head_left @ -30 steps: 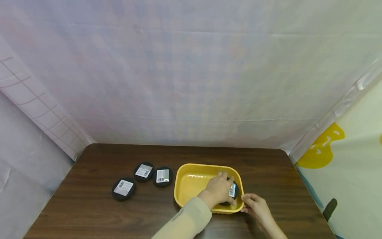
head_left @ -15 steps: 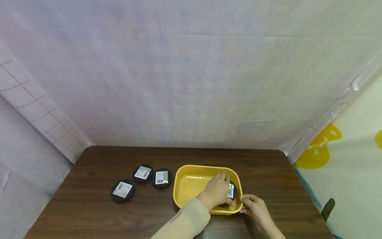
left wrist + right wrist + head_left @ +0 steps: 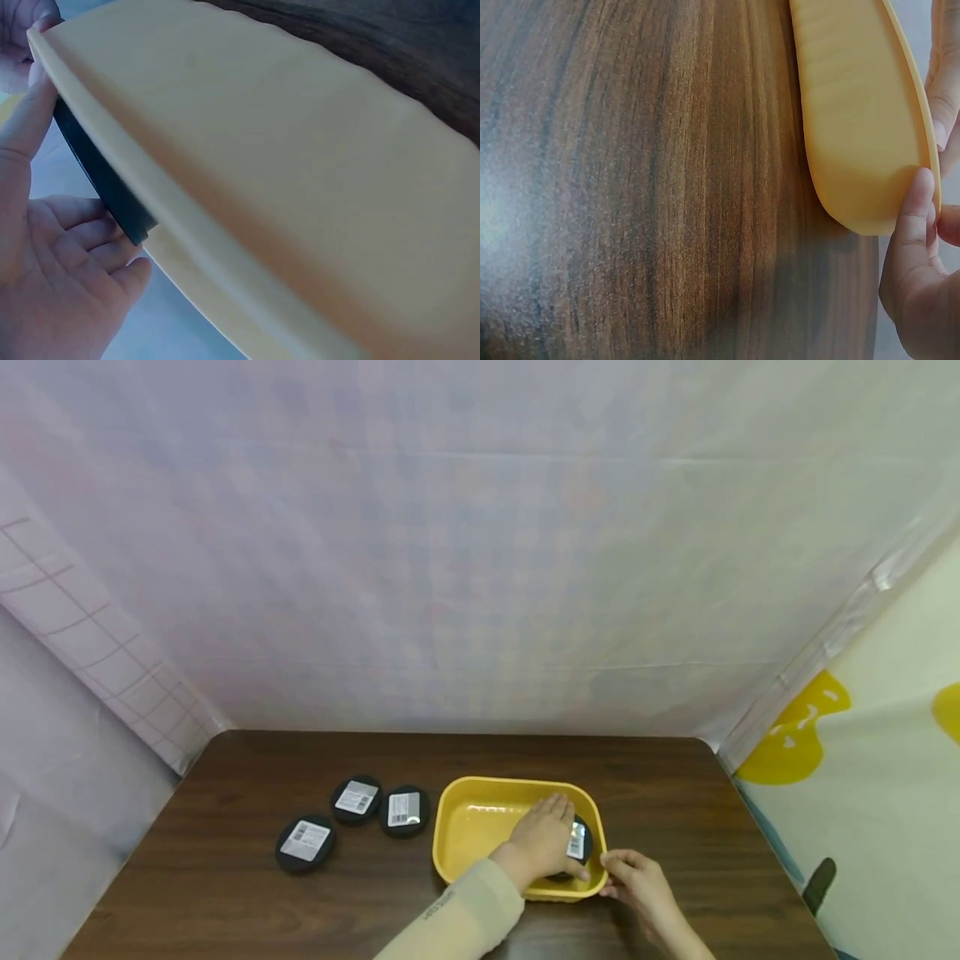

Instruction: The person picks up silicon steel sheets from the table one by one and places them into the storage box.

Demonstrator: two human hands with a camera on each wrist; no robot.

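Inside a smooth yellow tub (image 3: 474,839) with rounded corners, at its right end, a round black disc (image 3: 587,845) with a pale barcode label is partly covered by the left hand (image 3: 538,843). The disc's edge is met by that hand's fingers; whether it is gripped cannot be told. The tub's rim is pinched by the right hand (image 3: 643,889). Three similar discs (image 3: 405,811) are spread leftward on a wood-grained brown table (image 3: 697,827).

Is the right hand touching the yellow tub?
Touching: the right wrist view shows the right hand pinching the yellow tub at its rim.
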